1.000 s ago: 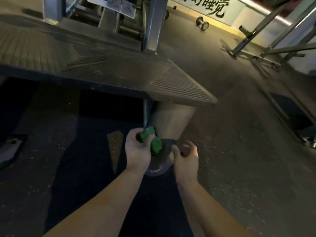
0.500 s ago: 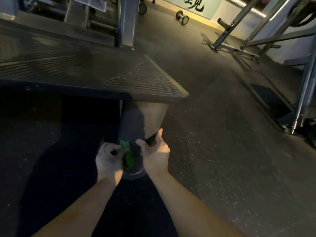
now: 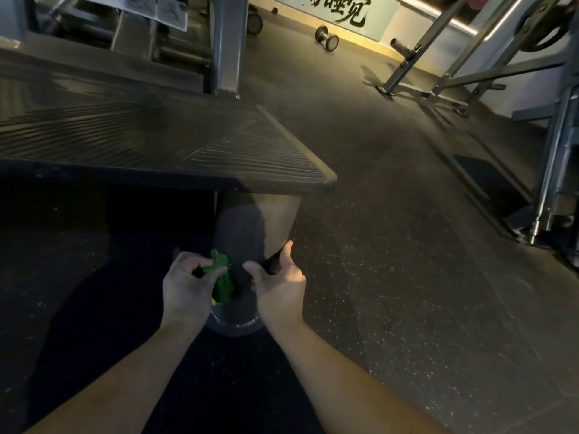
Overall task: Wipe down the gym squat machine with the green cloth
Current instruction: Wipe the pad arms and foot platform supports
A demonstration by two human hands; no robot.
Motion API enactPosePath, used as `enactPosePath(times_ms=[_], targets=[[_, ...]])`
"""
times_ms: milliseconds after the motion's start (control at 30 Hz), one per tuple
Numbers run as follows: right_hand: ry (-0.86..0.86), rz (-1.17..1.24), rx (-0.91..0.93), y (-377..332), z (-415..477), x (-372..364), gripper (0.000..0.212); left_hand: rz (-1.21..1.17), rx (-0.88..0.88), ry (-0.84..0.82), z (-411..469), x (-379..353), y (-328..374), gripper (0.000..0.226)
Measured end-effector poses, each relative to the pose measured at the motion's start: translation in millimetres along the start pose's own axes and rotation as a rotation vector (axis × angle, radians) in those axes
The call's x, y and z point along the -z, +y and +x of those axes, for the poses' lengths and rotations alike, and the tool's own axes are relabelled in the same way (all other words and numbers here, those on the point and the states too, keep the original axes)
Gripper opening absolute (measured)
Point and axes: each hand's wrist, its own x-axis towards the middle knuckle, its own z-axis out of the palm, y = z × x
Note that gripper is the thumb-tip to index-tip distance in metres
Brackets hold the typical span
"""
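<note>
1. currently, left hand clenches the crumpled green cloth against the grey cylindrical metal leg beneath the ribbed black footplate.
2. right hand grasps that leg.
3. likely remaining: footplate, upright frame.

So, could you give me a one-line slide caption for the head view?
Left hand grips the green cloth against the rounded support under the footplate, right hand holding its side.

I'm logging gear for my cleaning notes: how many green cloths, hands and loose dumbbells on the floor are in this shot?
green cloth: 1
hands: 2, left hand gripping the cloth, right hand holding the support leg
dumbbell: 1
Total: 4
</note>
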Motion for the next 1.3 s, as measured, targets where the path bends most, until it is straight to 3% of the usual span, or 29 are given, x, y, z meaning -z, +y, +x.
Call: enactPosePath(times_ms=[167, 233, 433, 500, 567, 667, 733, 933, 1100, 1300], targets=[[-0.022, -0.081, 0.031, -1.0, -0.7, 0.4, 0.112, -0.108, -0.234, 0.014, 12.1, 2.8, 44.0, 0.019], [-0.045, -0.039, 0.016, -4.9, -1.0, 4.0, 0.112, -0.094, -0.249, 0.022, 11.8, 4.5, 43.8, 0.021], [-0.067, 0.044, -0.046, -11.7, -5.5, 8.8, 0.124, 0.084, 0.034, -0.069, -7.0, 2.7, -17.1, 0.017], [-0.045, 0.044, -0.029, -5.3, -2.3, 5.8, 0.13, 0.072, 0.036, -0.065, -6.1, -0.7, -11.4, 0.015], [-0.056, 0.056, -0.019, -9.0, -6.7, 9.1, 0.119, 0.007, -0.021, -0.047, -1.8, 1.1, 14.9, 0.016], [-0.105, 0.142, -0.014, -17.7, -10.6, 18.2, 0.078, -0.106, -0.181, 0.01, 8.5, 3.8, 56.7, 0.022], [-0.103, 0.115, 0.037, -14.3, -9.3, 22.5, 0.076, -0.076, -0.207, 0.005, 10.9, 1.8, 55.3, 0.032], [-0.104, -0.013, 0.105, -8.4, -6.7, 22.0, 0.073, 0.13, 0.036, -0.098, -0.7, 4.7, 4.4, 0.023], [-0.103, 0.143, 0.059, -16.7, -11.5, 24.8, 0.061, 0.174, 0.142, -0.111, -8.7, 1.8, 7.0, 0.017], [-0.17, 0.073, -0.035, -42.1, -11.7, 38.4, 0.042, 0.034, 0.198, -0.032, -8.3, 2.8, 36.5, 0.024]])
